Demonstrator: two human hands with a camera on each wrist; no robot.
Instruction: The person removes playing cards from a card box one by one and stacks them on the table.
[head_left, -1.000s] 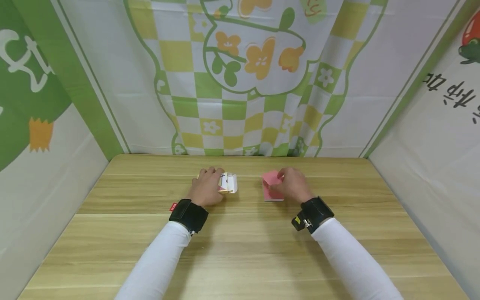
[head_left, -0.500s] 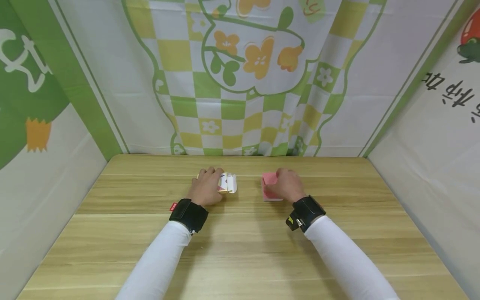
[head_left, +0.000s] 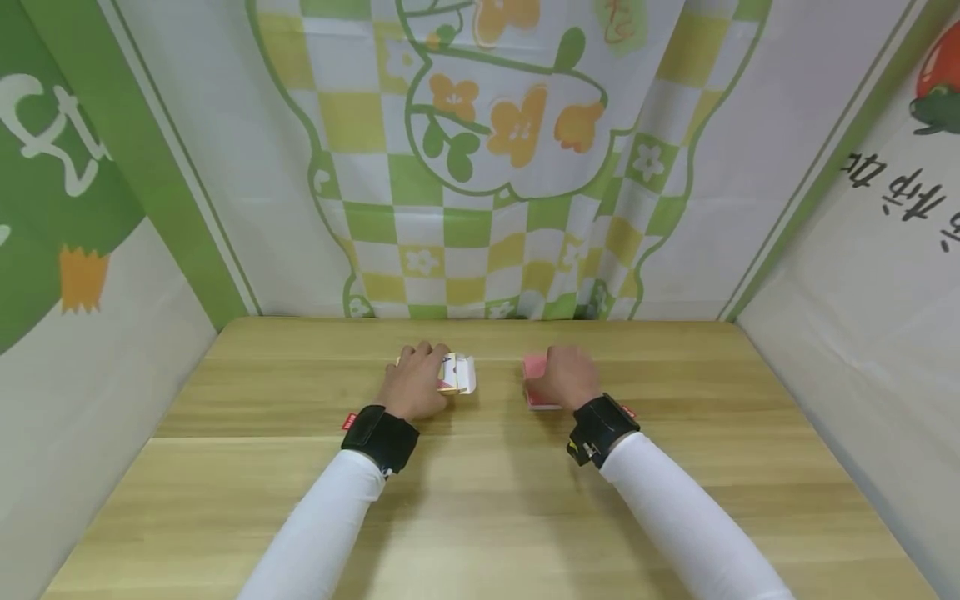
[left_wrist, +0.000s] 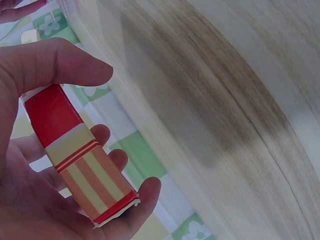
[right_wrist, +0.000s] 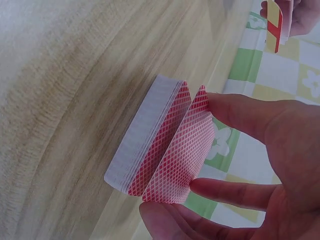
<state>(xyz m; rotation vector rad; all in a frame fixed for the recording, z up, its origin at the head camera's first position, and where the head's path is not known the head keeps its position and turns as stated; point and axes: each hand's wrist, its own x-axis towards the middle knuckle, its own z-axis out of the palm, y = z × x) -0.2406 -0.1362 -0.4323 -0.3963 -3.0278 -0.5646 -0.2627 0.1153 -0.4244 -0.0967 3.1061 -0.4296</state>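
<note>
My left hand (head_left: pixel 415 382) grips a playing-card box (head_left: pixel 448 373) on the table, its white end flap open toward the right. In the left wrist view the box's red and cream striped side (left_wrist: pixel 82 155) shows between the thumb and the curled fingers. To the right, a deck of red-backed playing cards (right_wrist: pixel 145 135) lies squared up on the table. My right hand (head_left: pixel 568 377) pinches a playing card (right_wrist: pixel 180 155) at its edges. That card is tilted up from the top of the deck along one side. In the head view the hand covers much of the deck.
The wooden table (head_left: pixel 480 517) runs back to a patterned curtain (head_left: pixel 480 233). Printed cloth walls stand at the left (head_left: pixel 157 275) and right (head_left: pixel 840 275). Black straps with cameras circle both wrists.
My right hand has shifted a little left over the deck, and the card once raised at a steep angle now sits lower. The left hand keeps its grip on the box.
</note>
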